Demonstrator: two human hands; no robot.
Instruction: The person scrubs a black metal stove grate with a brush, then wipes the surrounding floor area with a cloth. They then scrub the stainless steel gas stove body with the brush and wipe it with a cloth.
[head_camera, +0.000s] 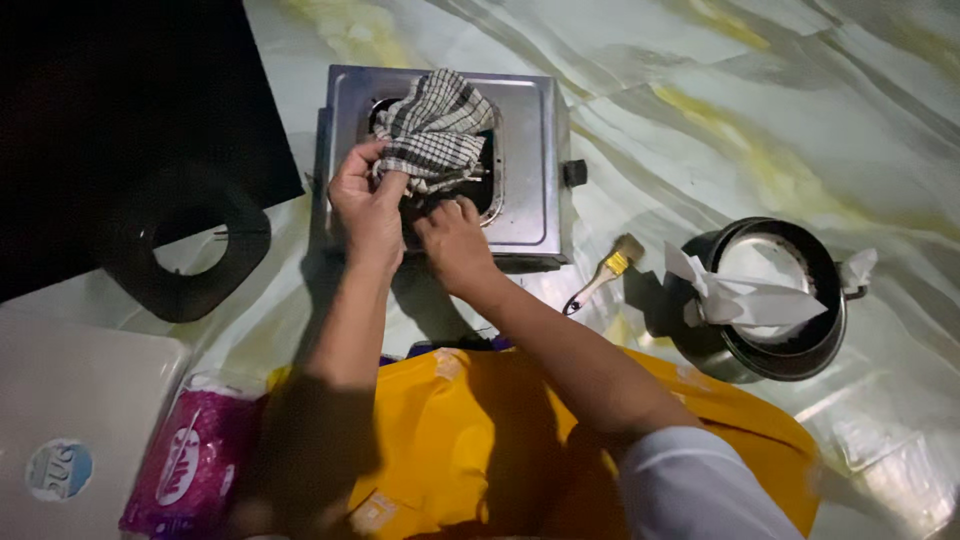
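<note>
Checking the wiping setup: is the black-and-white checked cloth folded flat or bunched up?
Bunched: the checked cloth sits crumpled over the burner well, gripped by the left hand.

Count from my view: 2 hands, my left hand (368, 205) and my right hand (452, 240). 1 checked cloth (435, 130). 1 steel single-burner stove (530, 150). 1 small paintbrush (603, 272). 1 dark pot (775, 345) with 1 crumpled white paper (740, 298) in it. 1 black ring-shaped burner plate (190, 250). 1 pink packet (190, 465). 1 yellow bag (450, 440).
</note>
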